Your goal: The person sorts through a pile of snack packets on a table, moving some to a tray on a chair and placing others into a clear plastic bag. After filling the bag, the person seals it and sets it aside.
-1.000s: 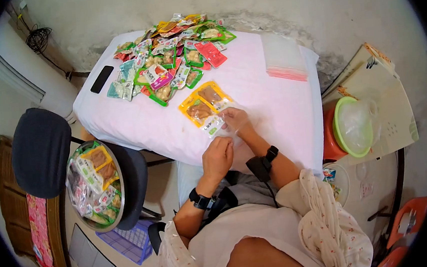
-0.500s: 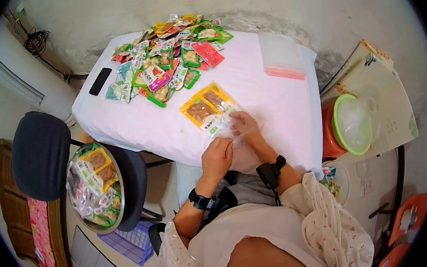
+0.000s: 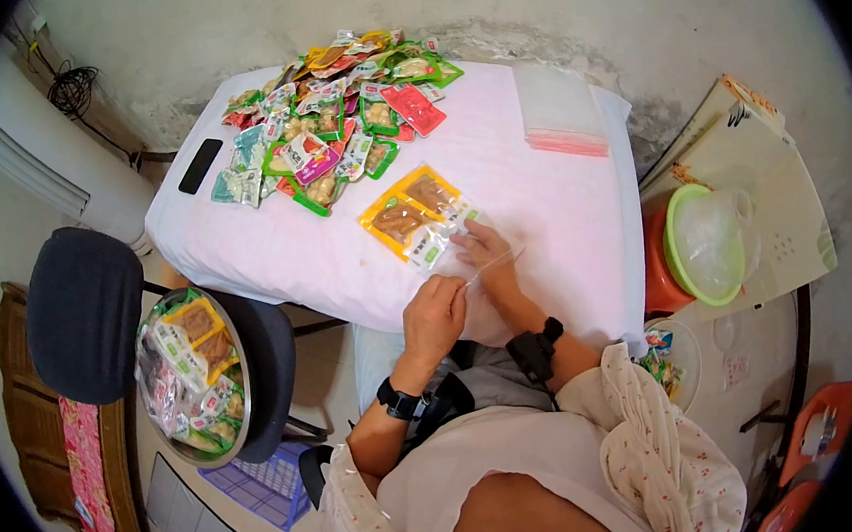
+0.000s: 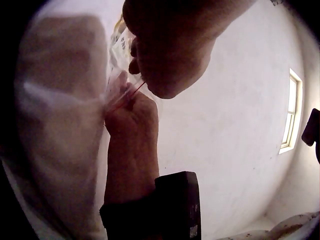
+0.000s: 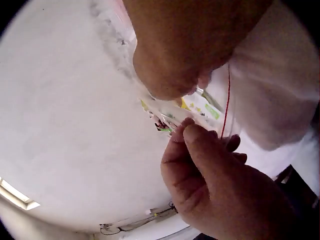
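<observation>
On the cloth-covered table lies a clear plastic bag (image 3: 496,241) with a red line along its mouth, seen in the right wrist view as a red strip (image 5: 226,107). Two joined yellow-edged food packets (image 3: 410,213) with brown contents show flat in it. My left hand (image 3: 434,317) pinches the near edge of the bag's mouth between thumb and finger. My right hand (image 3: 486,257) is at the mouth, its loosely bent fingers reaching the packets' white lower ends. In the left wrist view the red line crosses my right hand (image 4: 131,112).
A heap of colourful food packets (image 3: 334,108) covers the table's back left, beside a black phone (image 3: 200,167). A stack of clear red-edged bags (image 3: 562,115) lies back right. A metal bowl (image 3: 246,405) of filled bags sits on the chair at left; a green basin (image 3: 678,246) stands right.
My right hand has shifted slightly right and released its earlier pinch; its fingers now stretch toward the packets' lower ends. The left hand keeps its hold on the bag's edge.
</observation>
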A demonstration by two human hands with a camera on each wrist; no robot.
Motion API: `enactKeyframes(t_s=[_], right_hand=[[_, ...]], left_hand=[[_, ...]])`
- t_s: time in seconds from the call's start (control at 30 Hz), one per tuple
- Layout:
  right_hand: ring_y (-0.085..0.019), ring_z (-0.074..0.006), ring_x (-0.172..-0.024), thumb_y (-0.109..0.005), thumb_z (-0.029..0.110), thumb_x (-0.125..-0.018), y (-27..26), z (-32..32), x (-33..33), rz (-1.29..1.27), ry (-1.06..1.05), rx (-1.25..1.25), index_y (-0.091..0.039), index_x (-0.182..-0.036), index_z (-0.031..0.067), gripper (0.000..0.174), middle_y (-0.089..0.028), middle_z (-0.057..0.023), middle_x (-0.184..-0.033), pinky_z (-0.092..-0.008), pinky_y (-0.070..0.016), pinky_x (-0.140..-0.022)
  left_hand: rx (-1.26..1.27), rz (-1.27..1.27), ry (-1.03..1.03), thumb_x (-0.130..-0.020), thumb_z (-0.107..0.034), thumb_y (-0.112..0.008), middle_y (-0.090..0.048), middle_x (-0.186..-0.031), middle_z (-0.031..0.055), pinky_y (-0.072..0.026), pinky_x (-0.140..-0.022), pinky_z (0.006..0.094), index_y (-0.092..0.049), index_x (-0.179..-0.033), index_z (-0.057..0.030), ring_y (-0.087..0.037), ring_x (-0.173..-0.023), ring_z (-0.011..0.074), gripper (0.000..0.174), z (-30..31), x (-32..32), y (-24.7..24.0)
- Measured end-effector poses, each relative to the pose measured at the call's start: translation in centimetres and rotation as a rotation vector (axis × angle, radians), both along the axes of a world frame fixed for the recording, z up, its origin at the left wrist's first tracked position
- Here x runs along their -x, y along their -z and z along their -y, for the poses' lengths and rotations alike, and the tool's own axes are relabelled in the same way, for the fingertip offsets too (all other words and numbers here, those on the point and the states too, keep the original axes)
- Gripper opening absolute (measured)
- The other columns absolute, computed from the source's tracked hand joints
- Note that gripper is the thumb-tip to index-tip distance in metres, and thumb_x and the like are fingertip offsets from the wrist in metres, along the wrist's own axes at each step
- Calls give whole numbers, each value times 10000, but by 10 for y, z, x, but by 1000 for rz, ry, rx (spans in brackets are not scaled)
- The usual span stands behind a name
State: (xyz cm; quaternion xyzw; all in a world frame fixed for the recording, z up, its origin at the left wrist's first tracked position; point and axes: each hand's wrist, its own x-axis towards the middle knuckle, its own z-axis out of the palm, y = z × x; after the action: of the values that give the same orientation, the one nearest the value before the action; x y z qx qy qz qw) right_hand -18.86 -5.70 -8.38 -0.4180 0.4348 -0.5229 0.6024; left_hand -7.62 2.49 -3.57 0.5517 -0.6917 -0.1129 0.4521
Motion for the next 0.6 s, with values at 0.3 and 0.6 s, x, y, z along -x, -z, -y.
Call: enactKeyframes(t_s=[0.3,0.6], right_hand=[[-549,-225,-1117,-503,67,-912,19,17,-5,75,-50,150,-381,-1302,-38,421,-462,-155,-1275,-291,-484,-845],[-565,-324,-1001,-542,63,-860,-3,16,12,-722,-12,503,-482,-1253,22,399,-504,-199,-1150,-352,-472,-832]], left_hand=[[29,12,8,-772,-16,-633,-577,-765,119,-470,-583,351,-602,-862,-42,-586,-681,299,99,1,0,2],[14,37,21,-772,-22,-641,-574,-762,110,-467,-575,342,-605,-857,-45,-580,-666,281,95,0,3,-1]])
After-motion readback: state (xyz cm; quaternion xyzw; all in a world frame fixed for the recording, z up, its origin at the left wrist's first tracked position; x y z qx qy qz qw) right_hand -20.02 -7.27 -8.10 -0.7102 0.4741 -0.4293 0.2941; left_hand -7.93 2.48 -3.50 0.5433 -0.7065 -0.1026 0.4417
